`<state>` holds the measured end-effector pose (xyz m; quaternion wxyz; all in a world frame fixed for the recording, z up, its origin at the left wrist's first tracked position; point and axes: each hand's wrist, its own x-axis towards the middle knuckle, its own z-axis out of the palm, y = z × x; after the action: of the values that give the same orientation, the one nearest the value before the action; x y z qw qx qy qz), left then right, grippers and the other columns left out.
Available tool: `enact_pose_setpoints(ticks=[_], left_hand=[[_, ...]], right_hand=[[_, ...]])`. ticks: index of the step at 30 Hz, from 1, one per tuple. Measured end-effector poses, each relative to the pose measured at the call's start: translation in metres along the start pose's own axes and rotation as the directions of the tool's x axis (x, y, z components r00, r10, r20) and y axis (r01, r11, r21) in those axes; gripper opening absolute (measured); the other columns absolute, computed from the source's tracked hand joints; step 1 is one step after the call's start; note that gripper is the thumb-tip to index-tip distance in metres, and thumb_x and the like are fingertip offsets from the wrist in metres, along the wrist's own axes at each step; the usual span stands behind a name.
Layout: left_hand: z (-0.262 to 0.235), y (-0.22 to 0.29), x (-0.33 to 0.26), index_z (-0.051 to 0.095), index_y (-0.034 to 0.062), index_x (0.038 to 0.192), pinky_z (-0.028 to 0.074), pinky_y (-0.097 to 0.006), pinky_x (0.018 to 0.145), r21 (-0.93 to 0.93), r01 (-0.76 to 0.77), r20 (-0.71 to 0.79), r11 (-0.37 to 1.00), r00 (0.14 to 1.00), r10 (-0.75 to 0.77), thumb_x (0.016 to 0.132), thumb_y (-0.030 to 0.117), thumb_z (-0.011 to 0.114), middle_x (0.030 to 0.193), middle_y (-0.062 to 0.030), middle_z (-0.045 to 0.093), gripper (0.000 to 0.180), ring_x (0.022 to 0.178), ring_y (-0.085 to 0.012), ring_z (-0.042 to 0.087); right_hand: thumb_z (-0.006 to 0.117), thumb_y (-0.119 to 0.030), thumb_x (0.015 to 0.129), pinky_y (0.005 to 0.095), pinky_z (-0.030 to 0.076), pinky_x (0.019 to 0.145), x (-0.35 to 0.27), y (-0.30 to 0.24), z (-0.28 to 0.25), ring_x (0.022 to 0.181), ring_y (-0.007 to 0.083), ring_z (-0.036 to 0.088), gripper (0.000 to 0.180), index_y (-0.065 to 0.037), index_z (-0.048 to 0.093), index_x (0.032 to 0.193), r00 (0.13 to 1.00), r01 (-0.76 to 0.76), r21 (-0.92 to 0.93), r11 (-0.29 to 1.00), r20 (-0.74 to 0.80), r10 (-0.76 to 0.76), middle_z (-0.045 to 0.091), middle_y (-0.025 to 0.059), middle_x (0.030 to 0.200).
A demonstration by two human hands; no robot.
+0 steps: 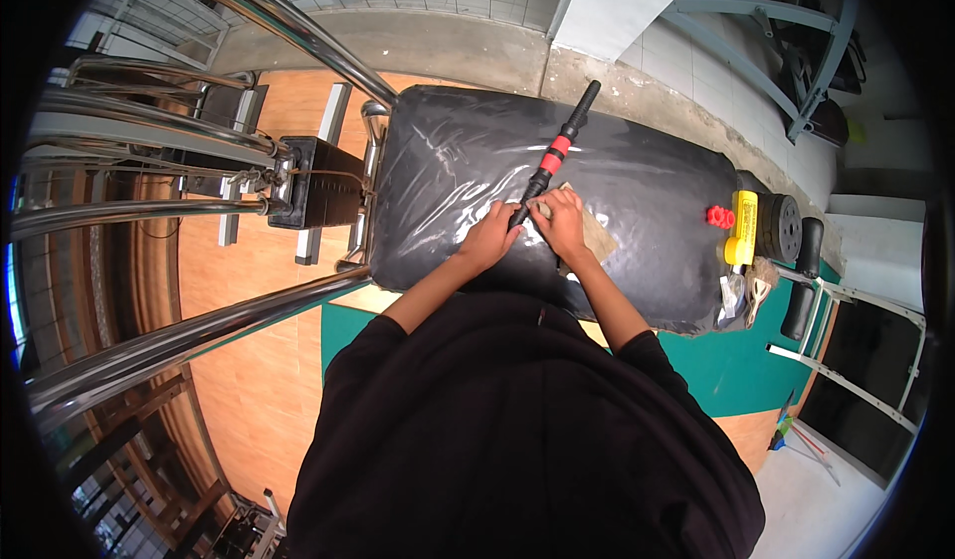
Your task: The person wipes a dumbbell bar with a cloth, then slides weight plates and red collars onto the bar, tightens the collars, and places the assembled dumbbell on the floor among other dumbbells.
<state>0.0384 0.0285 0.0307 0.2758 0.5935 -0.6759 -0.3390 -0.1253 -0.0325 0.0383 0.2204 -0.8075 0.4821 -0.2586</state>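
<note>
Bar (pixel 554 155) is black with red bands along its middle, cloth (pixel 600 244) beige, bench cover (pixel 657 231) plain black, container (pixel 743 221) bright yellow, lobed piece (pixel 720 218) red, mat (pixel 731 375) green, floor (pixel 244 305) orange-tan, shirt (pixel 527 430) solid black, frame tube (pixel 199 336) silver.

- bench (pixel 662 271): black padded top in shiny, wrinkled plastic
- rod (pixel 554 154): black with red bands, slanting across the middle, tip past the far edge; contact with the bench unclear
- cloth (pixel 600 245): tan, near the rod's lower end
- red piece (pixel 720 218): near the right end
- yellow container (pixel 743 226): just right of the red piece
- packet (pixel 731 294): whitish, near right corner
</note>
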Motion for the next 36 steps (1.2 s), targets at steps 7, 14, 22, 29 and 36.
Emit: enact_pose_setpoints(ticks=[7, 14, 22, 29, 36], left_hand=[[0.022, -0.016, 0.009, 0.046, 0.0031, 0.12, 0.05, -0.033, 0.073, -0.338, 0.449, 0.159, 0.827, 0.893, -0.421, 0.078, 0.02, 0.071, 0.095, -0.0144, 0.054, 0.051, 0.077, -0.0228, 0.061], [0.021, -0.003, 0.018, 0.043, 0.001, 0.122, 0.048, -0.036, 0.081, -0.051, 0.381, 0.141, 0.923, 0.918, -0.371, 0.073, 0.02, 0.075, 0.095, -0.0168, 0.059, 0.061, 0.092, -0.0296, 0.058], [-0.009, 0.005, 0.014, 0.047, 0.0048, 0.115, 0.042, -0.041, 0.091, 0.126, 0.369, 0.069, 0.921, 0.923, -0.379, 0.069, 0.016, 0.076, 0.103, -0.0157, 0.059, 0.055, 0.102, -0.0363, 0.051], [-0.015, -0.021, 0.001, 0.058, 0.003, 0.104, 0.044, -0.044, 0.088, -0.024, 0.364, 0.086, 0.931, 0.929, -0.361, 0.079, 0.021, 0.068, 0.103, -0.0206, 0.052, 0.033, 0.098, -0.0381, 0.054], [-0.003, -0.03, -0.001, 0.051, 0.0011, 0.107, 0.047, -0.039, 0.074, -0.282, 0.322, 0.09, 0.904, 0.947, -0.309, 0.086, 0.028, 0.06, 0.085, -0.0191, 0.062, 0.036, 0.081, -0.0311, 0.062]], right_hand=[[0.069, -0.015, 0.074, 0.0401, 0.034, 0.094, 0.0, -0.001, 0.0, 0.092, 0.0274, 0.054, 0.012, -0.008, 0.065, 0.083, 1.0, 0.002, -0.046, 0.999, 0.016, -0.001, 0.059, 0.0067, 0.083], [0.068, -0.014, 0.075, 0.0397, 0.035, 0.093, -0.001, 0.004, -0.008, 0.09, 0.0284, 0.054, 0.012, -0.007, 0.064, 0.084, 0.997, 0.055, -0.009, 0.998, 0.054, -0.055, 0.059, 0.0075, 0.083], [0.066, -0.015, 0.076, 0.0412, 0.036, 0.091, 0.002, 0.007, -0.012, 0.091, 0.0315, 0.053, 0.016, -0.006, 0.063, 0.089, 0.999, 0.017, 0.031, 0.999, 0.037, -0.018, 0.059, 0.0099, 0.088], [0.066, -0.015, 0.075, 0.0404, 0.035, 0.091, 0.001, 0.008, -0.011, 0.093, 0.0298, 0.053, 0.019, -0.008, 0.064, 0.093, 0.997, 0.054, 0.001, 0.999, 0.047, -0.054, 0.058, 0.0085, 0.089], [0.068, -0.016, 0.076, 0.0394, 0.036, 0.089, 0.001, 0.003, -0.007, 0.09, 0.0287, 0.054, 0.013, -0.008, 0.065, 0.087, 0.999, 0.034, -0.041, 0.999, -0.014, -0.035, 0.059, 0.007, 0.085]])
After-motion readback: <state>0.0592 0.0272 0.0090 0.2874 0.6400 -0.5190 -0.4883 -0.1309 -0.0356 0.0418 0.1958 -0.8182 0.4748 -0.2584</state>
